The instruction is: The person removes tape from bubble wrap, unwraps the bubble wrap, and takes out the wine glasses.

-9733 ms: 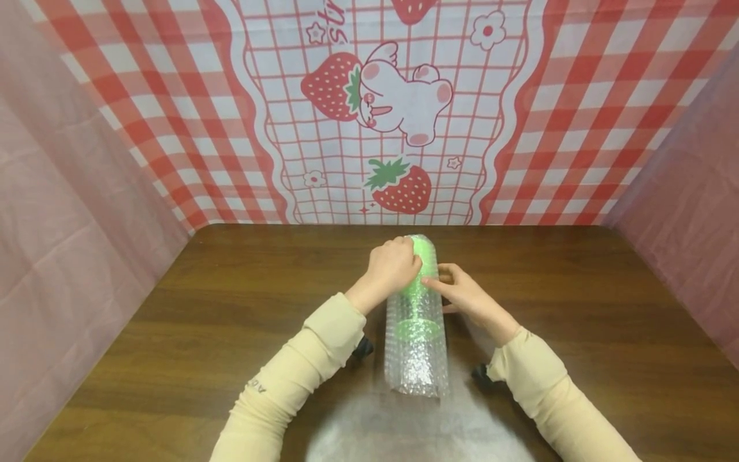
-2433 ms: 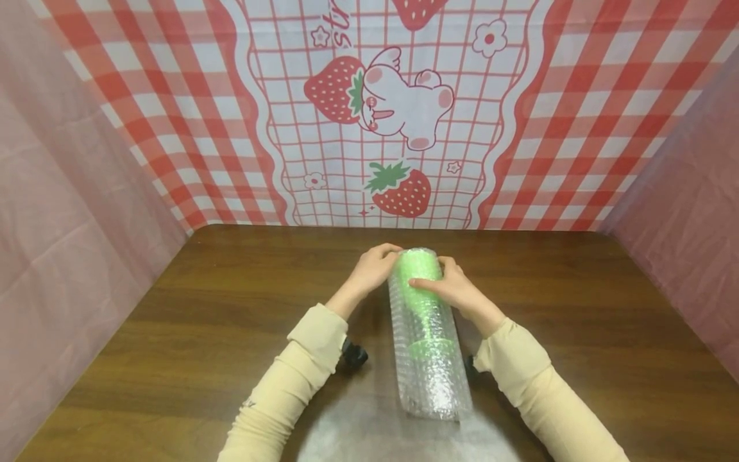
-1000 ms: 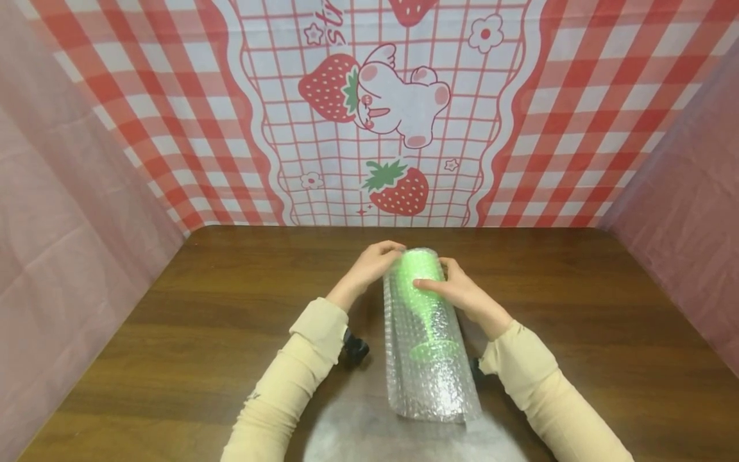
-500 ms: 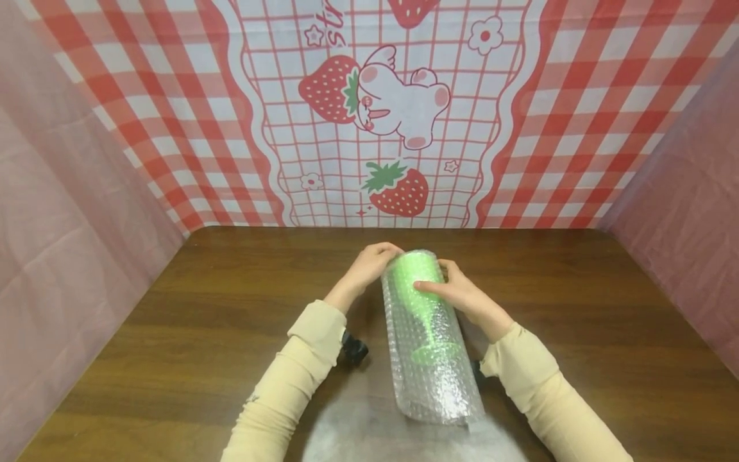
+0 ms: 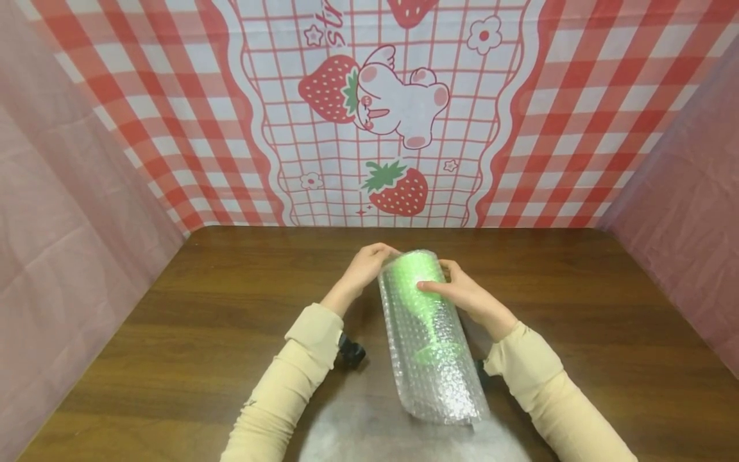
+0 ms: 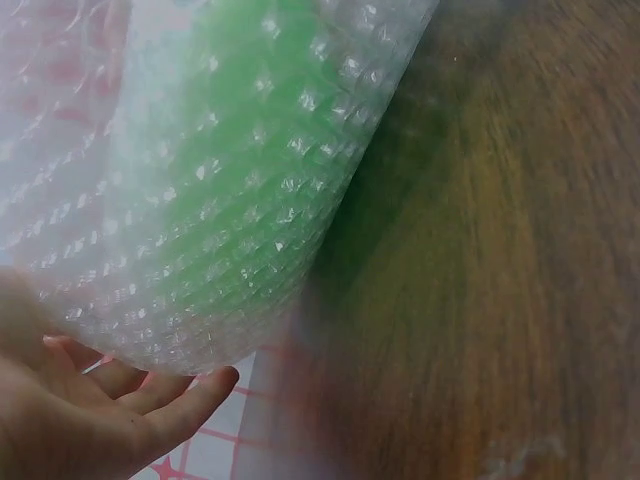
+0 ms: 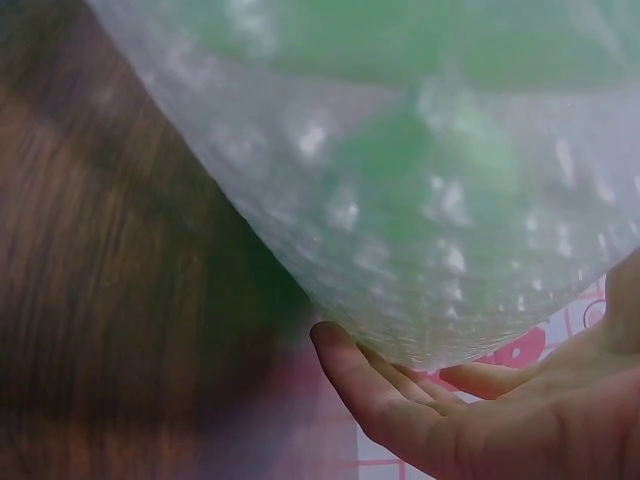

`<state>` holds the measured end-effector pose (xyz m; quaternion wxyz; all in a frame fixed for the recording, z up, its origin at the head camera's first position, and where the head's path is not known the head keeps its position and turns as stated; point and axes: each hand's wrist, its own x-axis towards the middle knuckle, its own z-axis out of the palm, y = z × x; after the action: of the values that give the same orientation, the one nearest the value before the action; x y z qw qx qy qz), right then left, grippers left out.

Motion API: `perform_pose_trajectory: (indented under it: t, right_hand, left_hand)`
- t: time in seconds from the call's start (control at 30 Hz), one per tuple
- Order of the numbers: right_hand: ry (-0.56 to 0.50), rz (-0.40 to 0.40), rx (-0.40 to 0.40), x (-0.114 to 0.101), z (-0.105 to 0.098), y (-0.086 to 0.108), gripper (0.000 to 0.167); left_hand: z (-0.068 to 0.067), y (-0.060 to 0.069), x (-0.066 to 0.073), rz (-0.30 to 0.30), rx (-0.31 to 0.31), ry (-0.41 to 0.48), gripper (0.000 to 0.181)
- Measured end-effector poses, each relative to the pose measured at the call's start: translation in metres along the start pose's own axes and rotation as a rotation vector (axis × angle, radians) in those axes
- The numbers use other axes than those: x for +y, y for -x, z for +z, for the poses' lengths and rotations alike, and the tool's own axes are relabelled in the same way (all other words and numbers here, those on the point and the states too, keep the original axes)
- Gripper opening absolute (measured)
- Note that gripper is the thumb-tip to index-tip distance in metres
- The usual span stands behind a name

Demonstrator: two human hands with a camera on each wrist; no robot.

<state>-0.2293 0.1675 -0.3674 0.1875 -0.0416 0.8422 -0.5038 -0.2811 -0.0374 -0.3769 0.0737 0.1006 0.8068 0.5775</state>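
A bright green goblet (image 5: 426, 314) with a stem and round foot shows through a sleeve of clear bubble wrap (image 5: 447, 388). The roll leans, its upper end farther from me and its lower end toward me and to the right. My left hand (image 5: 365, 266) holds the upper left edge of the wrap; in the left wrist view its fingers (image 6: 190, 405) lie along the wrap's rim, the thumb out of sight. My right hand (image 5: 467, 292) grips the wrapped goblet from the right, thumb across the front, the other fingers mostly hidden behind.
A brown wooden table (image 5: 202, 321) lies below, with a bright reflection near its front. Behind it hangs a red-checked strawberry cloth (image 5: 404, 115). Pink curtains (image 5: 69, 192) close off both sides. A black wrist camera (image 5: 352, 351) juts from the left cuff.
My left hand has gone from the front of the roll to its upper left edge. The wrap has widened leftward, and its lower end has swung right. My right thumb stays on the front.
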Motion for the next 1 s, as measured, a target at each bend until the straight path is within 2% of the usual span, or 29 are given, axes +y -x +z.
perform_pose_trajectory:
  t: [0.17,0.37,0.8,1.0]
  right_hand:
    - [0.016,0.001,-0.012,0.0,-0.002,0.002,0.098]
    - [0.0,0.0,-0.017,0.001,-0.004,0.003,0.097]
    - [-0.108,-0.037,-0.038,0.013,-0.011,0.007,0.088]
    - [-0.111,-0.036,-0.04,0.015,-0.012,0.006,0.088]
  left_hand:
    - [-0.001,-0.001,-0.002,0.005,0.02,0.009,0.029]
    - [-0.002,0.001,-0.003,-0.006,0.035,0.06,0.029]
    - [-0.006,0.004,-0.008,-0.015,0.042,0.185,0.027]
    - [-0.01,0.004,-0.013,-0.015,0.054,0.219,0.029]
